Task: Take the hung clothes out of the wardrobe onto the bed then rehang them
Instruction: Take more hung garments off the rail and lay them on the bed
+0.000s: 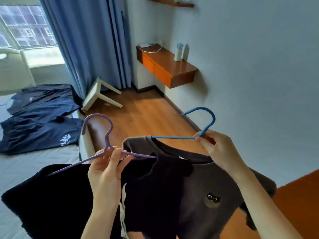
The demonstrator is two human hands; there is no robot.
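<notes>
With left hand point(105, 169) pinches purple hanger point(107, 138) just below its hook, thumb and fingers curled round the wire. With right hand point(219, 150) pinches blue hanger point(214, 118) at the base of its hook, fingers curled likewise. Carries black T-shirt point(60, 195) on the purple one and dark grey T-shirt point(198, 178), cat-like patch on the chest, on the blue one, 1 arm of that hanger tucked inside the collar. Holds both above the bed point(34, 169) edge and wooden floor point(146, 118). Looks past them at 2 navy T-shirts point(43, 104) lying flat on the mattress, left. Beyond, faces tipped white stool point(98, 95), blue curtain point(86, 40) and wall-hung wooden desk point(165, 66) with white bottle point(178, 52).
</notes>
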